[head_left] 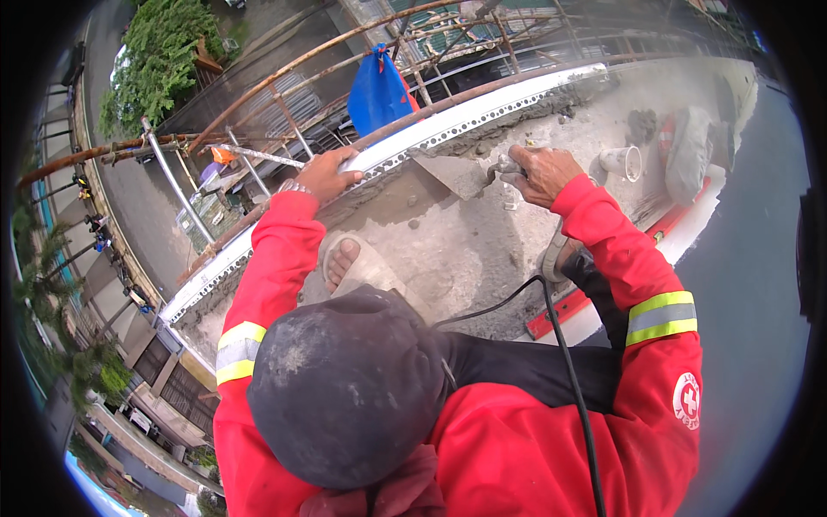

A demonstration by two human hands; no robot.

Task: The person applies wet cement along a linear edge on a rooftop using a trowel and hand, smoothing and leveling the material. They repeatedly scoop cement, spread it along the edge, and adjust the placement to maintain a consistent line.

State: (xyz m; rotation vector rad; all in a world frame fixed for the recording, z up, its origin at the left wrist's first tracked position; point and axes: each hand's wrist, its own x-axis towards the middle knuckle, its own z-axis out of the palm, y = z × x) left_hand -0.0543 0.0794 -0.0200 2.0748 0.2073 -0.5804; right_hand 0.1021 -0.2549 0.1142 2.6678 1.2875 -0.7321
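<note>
My right hand (549, 175) is closed round the handle of a trowel (455, 176). Its flat, mortar-smeared blade points left and lies close to the wet mortar (401, 196) along the ledge's outer edge. My left hand (326, 177) is on the white perforated corner bead (392, 155), fingers and thumb curled over it. That bead runs along the whole ledge edge, with rough grey mortar against its holes. Whether the trowel blade touches the bead is hard to tell.
Rusty scaffold pipes (276, 90) and a blue cloth (377, 93) stand beyond the edge, with a street (129, 185) far below. On the ledge are a white cup (620, 162), a pale bag (689, 159), a red spirit level (556, 315) and my feet (345, 263). A black cable (564, 345) crosses beside me.
</note>
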